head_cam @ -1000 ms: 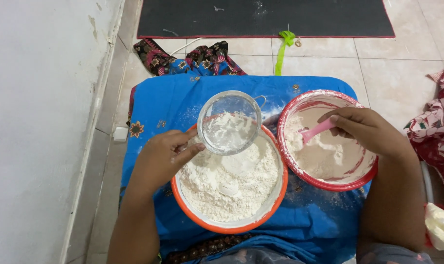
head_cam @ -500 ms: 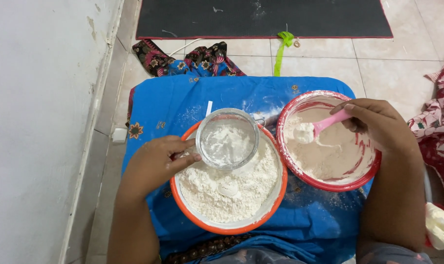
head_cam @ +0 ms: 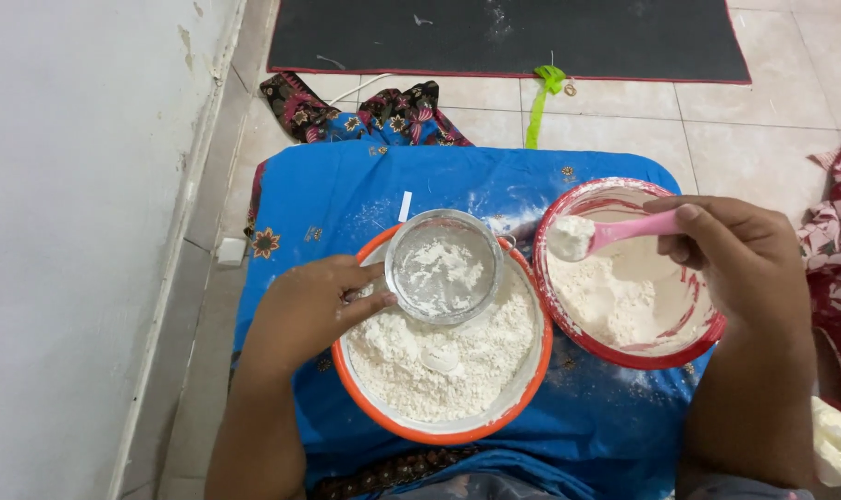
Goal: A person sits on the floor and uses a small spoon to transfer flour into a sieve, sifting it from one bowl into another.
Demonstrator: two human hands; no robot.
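My left hand [head_cam: 314, 310] holds a small round metal sieve [head_cam: 444, 267] by its handle, over an orange-rimmed bowl [head_cam: 522, 389] heaped with sifted white flour. A thin layer of flour lies in the sieve. My right hand [head_cam: 731, 255] grips a pink spoon [head_cam: 615, 231] loaded with a lump of flour, held above the left rim of a red bowl [head_cam: 624, 356] that holds more flour. The spoon's scoop points toward the sieve.
Both bowls sit on a blue cloth [head_cam: 458, 181] dusted with flour, spread over a tiled floor. A white wall [head_cam: 78, 231] runs along the left. A dark mat [head_cam: 504, 37] lies at the top, a green strap [head_cam: 541, 102] below it. Patterned fabric [head_cam: 833, 231] lies at the right.
The sieve has come down closer to the orange bowl and has less flour in it. My right hand has lifted the pink spoon out of the red bowl with flour on it.
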